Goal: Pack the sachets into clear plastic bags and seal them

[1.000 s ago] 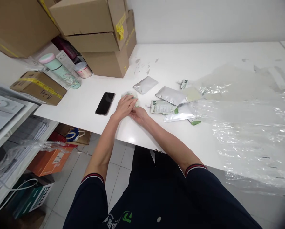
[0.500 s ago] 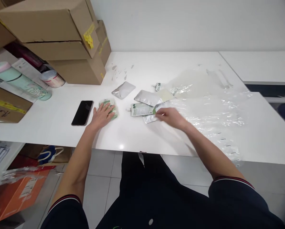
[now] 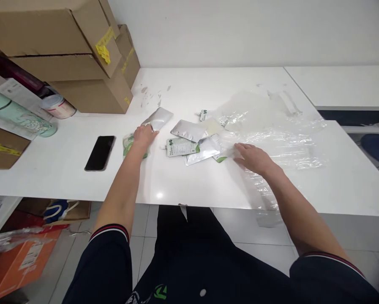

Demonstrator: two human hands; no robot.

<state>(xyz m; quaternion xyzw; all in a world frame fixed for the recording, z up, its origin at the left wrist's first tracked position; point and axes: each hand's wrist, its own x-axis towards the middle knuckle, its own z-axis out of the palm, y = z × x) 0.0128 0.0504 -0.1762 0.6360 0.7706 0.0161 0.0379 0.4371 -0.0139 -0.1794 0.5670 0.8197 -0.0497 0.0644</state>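
Observation:
My left hand (image 3: 145,136) reaches over a flat green-and-clear packet (image 3: 128,145), its curled fingers and thumb at the near end of a silver foil pouch (image 3: 159,118). The fingertips are partly hidden. My right hand (image 3: 252,158) lies open, fingers stretched out, on the edge of a crinkled clear plastic sheet (image 3: 281,145). Between my hands is a loose pile: a silver pouch (image 3: 187,130), a white-and-green spouted pouch (image 3: 181,147) and another silver pouch (image 3: 205,151). A smaller spouted pouch (image 3: 203,115) shows partly behind them.
A black phone (image 3: 100,153) lies left on the white table (image 3: 164,181). Cardboard boxes (image 3: 91,95) are stacked at the back left, beside a mint bottle (image 3: 24,114) and a round tub (image 3: 58,106). An orange box (image 3: 27,264) is below the table.
My left hand has moved from the green packet up and right to the silver pouch. My right hand has moved right, off the pouch pile and onto the plastic sheet. The view has shifted slightly.

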